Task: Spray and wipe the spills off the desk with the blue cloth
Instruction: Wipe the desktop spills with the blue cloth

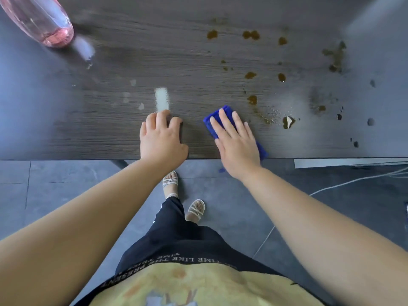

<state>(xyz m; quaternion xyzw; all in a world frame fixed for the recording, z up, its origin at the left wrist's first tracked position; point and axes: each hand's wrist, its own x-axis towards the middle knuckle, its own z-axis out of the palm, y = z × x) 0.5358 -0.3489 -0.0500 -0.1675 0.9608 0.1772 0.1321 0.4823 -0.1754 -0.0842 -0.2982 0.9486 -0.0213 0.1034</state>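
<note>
A folded blue cloth lies on the dark wood desk near its front edge. My right hand presses flat on the cloth with straight fingers. My left hand rests on the desk to the left of it, fingers loosely bent and holding nothing. Several brown spills dot the desk to the right and beyond the cloth, one wet patch close to its right. A pink spray bottle stands at the far left corner.
Bright reflections show on the desk ahead of my left hand. Below the desk edge are a grey tiled floor, my sandalled feet and white cables at the right.
</note>
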